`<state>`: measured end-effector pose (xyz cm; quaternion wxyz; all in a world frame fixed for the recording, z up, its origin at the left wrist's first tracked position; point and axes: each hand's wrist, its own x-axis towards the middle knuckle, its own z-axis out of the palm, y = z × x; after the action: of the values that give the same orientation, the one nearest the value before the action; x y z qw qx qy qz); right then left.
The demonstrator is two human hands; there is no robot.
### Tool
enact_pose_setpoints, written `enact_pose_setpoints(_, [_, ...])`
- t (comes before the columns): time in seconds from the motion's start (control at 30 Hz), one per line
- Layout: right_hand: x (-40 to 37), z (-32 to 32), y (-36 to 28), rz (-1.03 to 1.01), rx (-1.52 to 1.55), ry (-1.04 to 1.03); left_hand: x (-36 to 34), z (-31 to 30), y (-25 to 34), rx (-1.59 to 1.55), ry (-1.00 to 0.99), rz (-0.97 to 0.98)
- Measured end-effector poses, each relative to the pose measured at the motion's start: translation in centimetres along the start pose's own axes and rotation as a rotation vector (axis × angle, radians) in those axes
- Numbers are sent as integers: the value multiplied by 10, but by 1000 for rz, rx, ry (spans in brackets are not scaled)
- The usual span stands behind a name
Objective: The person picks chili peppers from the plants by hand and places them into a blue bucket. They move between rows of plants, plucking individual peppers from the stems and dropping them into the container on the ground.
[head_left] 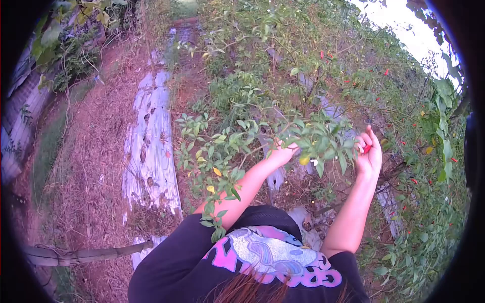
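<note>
My right hand [370, 155] is raised beside the leafy chili plant, its fingers curled round a red chili pepper [367, 149] with the index finger pointing up. Reaching in from the left, my left hand [283, 153] is among the leaves of a chili branch [323, 140]. Foliage covers its fingers, so whether it grips the stem does not show. A yellow fruit or leaf [304, 160] and a small white flower [314, 162] hang between the two hands. Leaves of the same plant [217, 136] cross in front of my left forearm.
More red chilies [386, 72] dot the bushes [404, 106] on the right. Pale plastic mulch sheet [151, 136] with holes runs along the row at left, beside dry grassy soil [96, 161]. A wooden pole [86, 255] lies across the lower left.
</note>
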<state>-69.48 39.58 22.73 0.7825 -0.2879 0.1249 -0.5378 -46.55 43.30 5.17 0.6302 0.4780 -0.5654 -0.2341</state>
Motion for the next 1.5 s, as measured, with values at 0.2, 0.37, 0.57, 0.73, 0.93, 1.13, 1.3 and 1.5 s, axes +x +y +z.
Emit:
enact_pose_setpoints(0.2, [-46,-31,25,90,162,148,12,-12,48,-131,21,-294])
enact_pose_setpoints(0.37, [-76,-36,54,163,185,371,-5,-17,47,-133,-11,-228])
enact_pose_setpoints(0.57, [-94,-84,57,155,203,249,-21,2,54,-196,-327,-320])
enact_pose_setpoints(0.73, [-122,-64,36,-37,-35,294,-19,37,83,-301,-516,-300])
enact_pose_setpoints(0.93, [-159,-40,-11,-329,-307,333,-1,111,121,-425,-743,-155])
enact_pose_setpoints(1.13, [-206,-26,-44,-581,-387,384,12,221,144,-546,-837,-125])
enact_pose_setpoints(1.3, [-236,-47,-65,-706,-125,460,38,315,167,-337,-535,79])
enact_pose_setpoints(1.5, [-271,-43,-89,-766,-536,448,79,394,198,-156,-434,485])
